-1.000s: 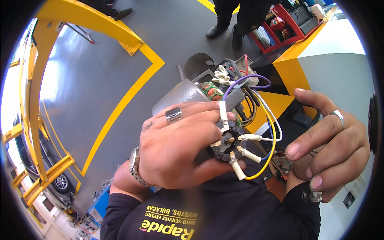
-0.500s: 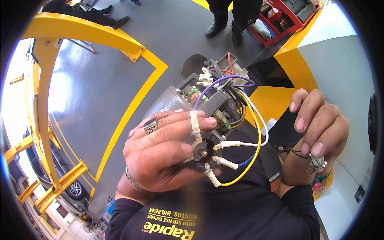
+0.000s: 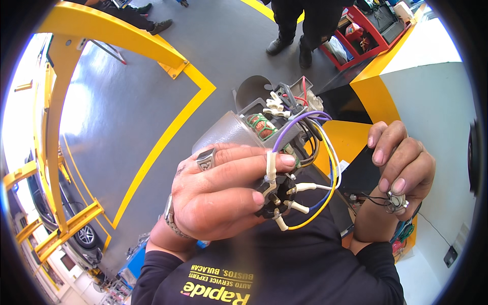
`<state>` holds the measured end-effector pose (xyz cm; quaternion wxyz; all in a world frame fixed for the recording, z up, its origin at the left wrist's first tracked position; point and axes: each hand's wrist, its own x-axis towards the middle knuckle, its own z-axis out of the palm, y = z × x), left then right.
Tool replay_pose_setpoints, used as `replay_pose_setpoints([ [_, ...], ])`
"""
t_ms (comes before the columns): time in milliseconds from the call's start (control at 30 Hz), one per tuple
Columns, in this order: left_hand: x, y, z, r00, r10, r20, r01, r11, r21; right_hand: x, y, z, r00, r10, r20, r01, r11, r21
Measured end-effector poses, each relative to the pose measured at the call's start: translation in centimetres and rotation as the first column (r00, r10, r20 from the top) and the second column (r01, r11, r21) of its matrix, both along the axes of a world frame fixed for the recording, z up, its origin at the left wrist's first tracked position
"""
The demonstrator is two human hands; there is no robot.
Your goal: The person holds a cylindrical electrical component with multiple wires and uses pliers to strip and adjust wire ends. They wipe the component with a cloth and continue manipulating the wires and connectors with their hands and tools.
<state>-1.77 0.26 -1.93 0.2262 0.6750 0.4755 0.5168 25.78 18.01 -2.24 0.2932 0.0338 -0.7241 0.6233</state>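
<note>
My left hand (image 3: 216, 195), with a ring and a metal watch band, grips a round black rotary switch (image 3: 277, 197) between thumb and fingers. Purple, white, blue and yellow wires (image 3: 333, 175) plug into it through pale sleeved terminals. Behind my fingers is an opened electric motor unit with a grey housing (image 3: 226, 133) and a copper winding (image 3: 262, 127) tied with green cord. What supports the unit is hidden. Off to the right, my right hand (image 3: 409, 162) pinches a small shiny metal part (image 3: 397, 202) with thin dark wires; its exact kind is unclear.
A yellow steel frame (image 3: 114, 35) arches along the left, with a car wheel (image 3: 85, 235) beyond it. At the top a person in dark trousers (image 3: 307, 23) stands beside a red tool cart (image 3: 358, 51). A yellow and black panel (image 3: 345, 142) lies behind the wires.
My left hand and the switch have shifted a little right, and the switch face has turned. The motor unit also sits further right. My right hand has moved slightly left, still pinching the metal part.
</note>
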Motion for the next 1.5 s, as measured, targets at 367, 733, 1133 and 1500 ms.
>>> replay_pose_setpoints([
  [367,-0.3,-0.3,-0.1,0.993,-0.003,-0.121,0.001,1.0,-0.019,-0.6,-0.9,-0.5,0.992,-0.101,-0.073,0.101,0.995,0.008],
  [733,0.6,-1.5,-1.2,0.992,0.107,-0.074,-0.106,0.994,0.014,1.1,-2.8,-3.3,0.934,-0.192,-0.303,0.099,0.95,-0.297],
  [1133,-0.8,-1.4,-1.5,0.971,0.117,-0.21,-0.102,0.992,0.079,3.7,-6.5,-4.2,0.902,-0.256,-0.348,0.017,0.826,-0.564],
  [1500,-0.9,-2.1,-2.4,0.989,0.148,-0.007,-0.148,0.989,-0.006,6.2,-7.8,-4.0,0.911,-0.266,-0.316,0.035,0.811,-0.584],
])
